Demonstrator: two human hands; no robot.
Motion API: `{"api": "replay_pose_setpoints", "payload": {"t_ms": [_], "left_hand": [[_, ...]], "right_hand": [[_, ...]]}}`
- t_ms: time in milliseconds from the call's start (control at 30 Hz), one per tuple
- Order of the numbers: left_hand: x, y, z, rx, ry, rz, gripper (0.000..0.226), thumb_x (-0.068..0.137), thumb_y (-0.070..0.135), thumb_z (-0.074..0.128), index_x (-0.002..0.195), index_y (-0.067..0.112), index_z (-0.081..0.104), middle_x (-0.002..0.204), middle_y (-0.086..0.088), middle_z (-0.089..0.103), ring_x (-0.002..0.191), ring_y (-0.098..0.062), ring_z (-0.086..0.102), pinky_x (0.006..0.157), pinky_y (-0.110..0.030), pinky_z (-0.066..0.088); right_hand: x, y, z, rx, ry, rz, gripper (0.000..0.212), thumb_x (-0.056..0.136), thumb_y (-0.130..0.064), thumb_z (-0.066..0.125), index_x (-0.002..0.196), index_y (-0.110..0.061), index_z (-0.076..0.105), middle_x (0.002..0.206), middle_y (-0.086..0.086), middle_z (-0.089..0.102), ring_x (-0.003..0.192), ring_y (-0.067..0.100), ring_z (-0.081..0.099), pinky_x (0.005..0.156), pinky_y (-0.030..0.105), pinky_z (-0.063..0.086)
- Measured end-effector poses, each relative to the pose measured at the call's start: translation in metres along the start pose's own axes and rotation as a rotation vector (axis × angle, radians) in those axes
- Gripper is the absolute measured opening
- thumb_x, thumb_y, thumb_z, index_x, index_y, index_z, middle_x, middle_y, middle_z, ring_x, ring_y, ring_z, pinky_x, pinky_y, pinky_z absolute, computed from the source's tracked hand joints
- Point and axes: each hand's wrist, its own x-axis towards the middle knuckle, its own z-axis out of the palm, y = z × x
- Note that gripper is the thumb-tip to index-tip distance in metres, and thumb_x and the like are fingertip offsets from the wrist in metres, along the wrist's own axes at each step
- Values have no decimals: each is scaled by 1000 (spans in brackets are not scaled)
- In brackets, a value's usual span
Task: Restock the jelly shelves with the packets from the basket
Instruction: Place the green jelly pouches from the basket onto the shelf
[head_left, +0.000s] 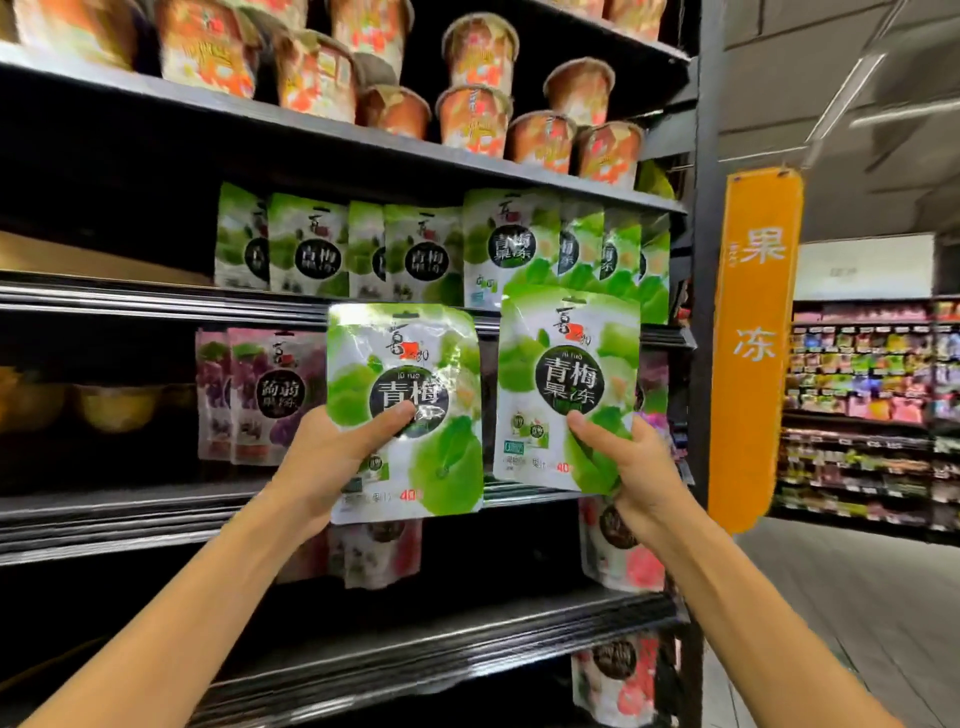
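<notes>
Packets of green jelly are sitting in both your hands, raised in front of the shelves. Your left hand (332, 457) is gripping the left packet (405, 374) by its lower half, thumb pressing across the front and the fingers hidden behind it. Your right hand (628, 467) is pinching the right packet (566, 384) at its lower right corner, thumb on the front and fingers wrapping round the back. Both are hanging upright, the right one at three o'clock of the left and a little higher, its top overlapping the row of matching green packets (415, 249) standing on the shelf (156, 296) at twelve o'clock. Purple packets (260, 395) are standing at nine o'clock of the left packet, one level below the green row. Orange cups (478, 83) are crowding the top level at twelve o'clock. Pink packets (623, 551) are showing at six o'clock under your right hand, and an orange sign (756, 338) is hanging at three o'clock.
</notes>
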Motion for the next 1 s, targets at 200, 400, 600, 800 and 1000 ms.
{"api": "replay_pose_setpoints", "payload": {"t_ms": [200,400,600,800,1000], "left_hand": [[42,17,12,48,11,49,30,61,40,80,88,28,78,93,1,78,85,-14,74,73,-28,52],[67,33,9,116,30,78,50,57,44,81,98,16,75,95,0,77,89,-16,74,86,-36,52],[78,41,4,143,53,76,56,52,50,82,97,19,75,98,-1,77,95,-21,72,96,-45,51],[88,46,-3,142,67,90,45,66,40,79,103,17,73,99,-1,77,94,-21,73,85,-37,54],[98,50,-6,142,94,90,29,75,32,78,99,16,73,93,0,77,85,-16,74,71,-28,55]], "right_hand": [[61,-27,9,-128,38,-39,37,60,-25,87,92,-14,72,89,6,78,76,19,73,61,29,55],[121,-53,39,-183,90,-102,65,64,-28,90,118,-6,61,114,-2,65,102,25,68,92,43,55],[171,-76,80,-183,95,-93,71,63,-20,92,121,2,58,113,10,65,88,20,70,78,34,60],[200,-80,113,-199,84,-42,66,62,-16,93,112,1,54,107,16,68,85,27,71,70,41,62],[202,-70,126,-317,48,-68,102,64,-18,92,144,-1,32,135,15,51,117,34,56,97,50,51]]}}
